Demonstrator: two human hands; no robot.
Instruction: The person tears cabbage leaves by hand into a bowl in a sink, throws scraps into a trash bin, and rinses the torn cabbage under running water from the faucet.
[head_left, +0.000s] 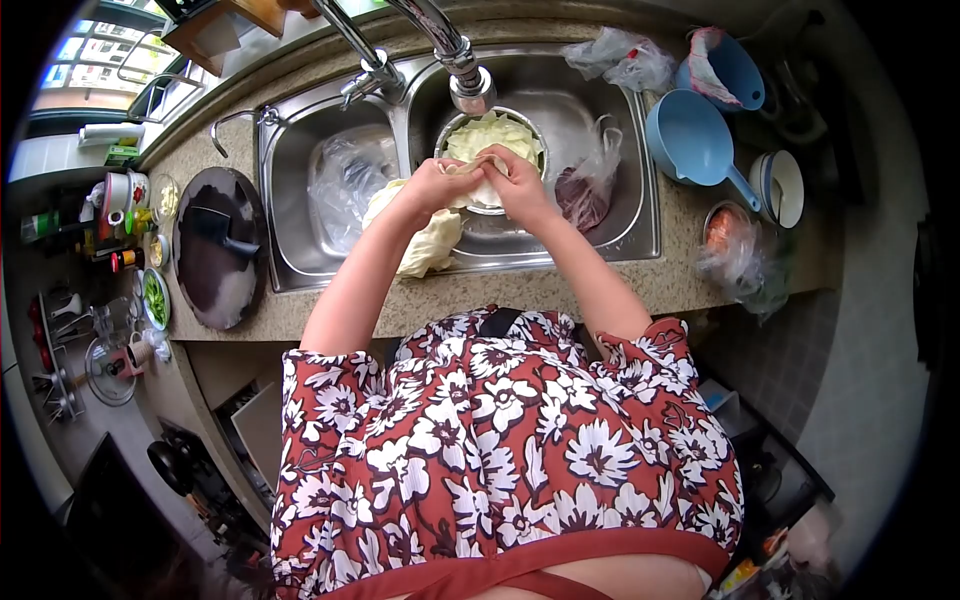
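Over the front of a metal bowl (541, 141) in the right sink basin, my left hand (440, 186) and my right hand (513, 184) meet, with fingers closed on a pale cabbage leaf (474, 168) stretched between them. Pale green leaf pieces (500, 133) fill the bowl. Below my left forearm, a larger piece of cabbage (432, 245) rests on the sink's front edge, partly hidden by the arm.
A faucet (472, 88) hangs over the bowl. Plastic bags lie in the left basin (330, 120) and beside a purple bag (583, 196). A round board with a cleaver (215, 228) stands left; a blue colander (688, 138) and bowls stand right.
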